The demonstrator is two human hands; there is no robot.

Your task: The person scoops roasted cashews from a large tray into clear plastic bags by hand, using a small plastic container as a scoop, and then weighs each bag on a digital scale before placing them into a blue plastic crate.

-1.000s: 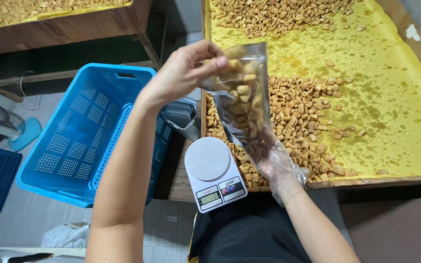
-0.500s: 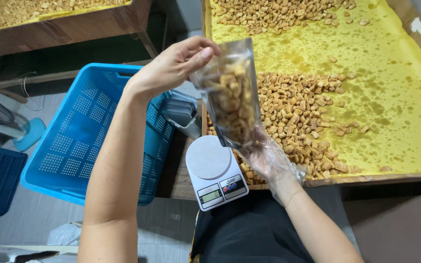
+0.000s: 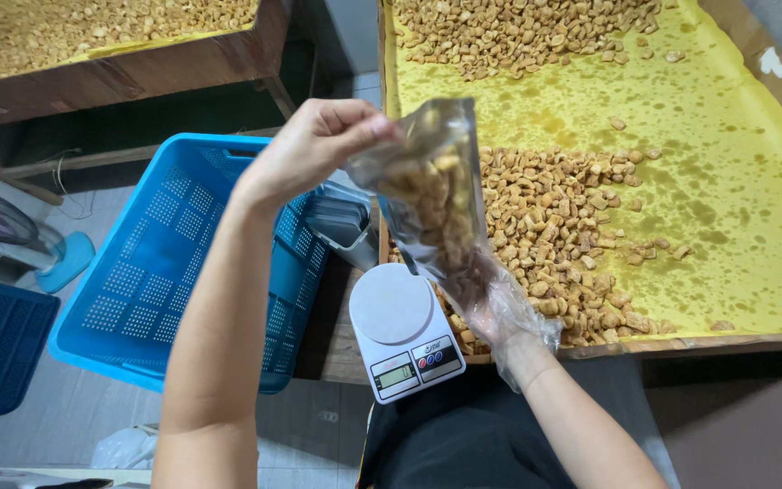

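Bag (image 3: 432, 195) of fried snack pieces now hangs fuller and more upright above the scale (image 3: 402, 328), left hand (image 3: 314, 145) fingers pinching its top, gloved right hand (image 3: 491, 303) gripping its base.

The crate (image 3: 165, 272) is bright blue with a pattern of small square holes. The tray lining (image 3: 726, 181) is yellow with darker oily spots. The snack pieces (image 3: 554, 226) are golden brown. The scale (image 3: 400, 330) is white.
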